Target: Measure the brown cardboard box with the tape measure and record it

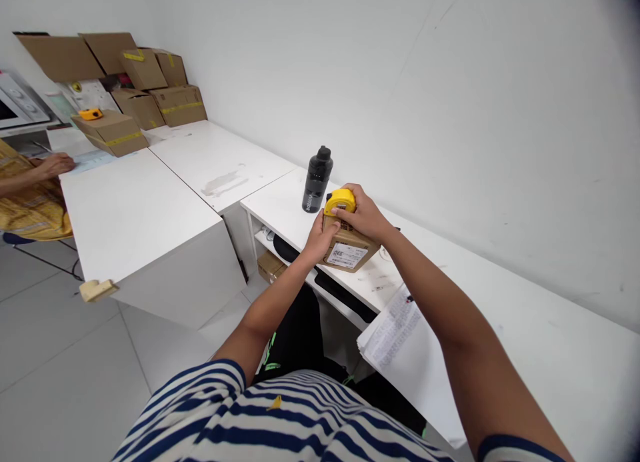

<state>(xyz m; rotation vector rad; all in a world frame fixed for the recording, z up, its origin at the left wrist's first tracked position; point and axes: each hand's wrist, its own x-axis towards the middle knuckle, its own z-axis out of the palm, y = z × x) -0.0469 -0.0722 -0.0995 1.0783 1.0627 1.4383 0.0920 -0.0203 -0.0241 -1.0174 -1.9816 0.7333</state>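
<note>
A small brown cardboard box (pixel 357 247) with a white printed label stands on the white desk in front of me. My right hand (pixel 366 213) is closed around a yellow tape measure (pixel 340 201) at the top of the box. Against the near left edge of the box, my left hand (pixel 320 239) is closed, its thumb on the upper edge; its other fingertips are hidden. Whether any tape blade is pulled out cannot be made out. A dark water bottle (pixel 317 182) stands upright just behind my hands.
Papers (pixel 395 332) lie by the desk's front edge on my right. Cardboard boxes (pixel 183 105) are stacked at the far left, one bearing another tape measure (pixel 91 114). A person's hand (pixel 57 163) rests over paper at the white table (pixel 125 209). The wall runs behind the desk.
</note>
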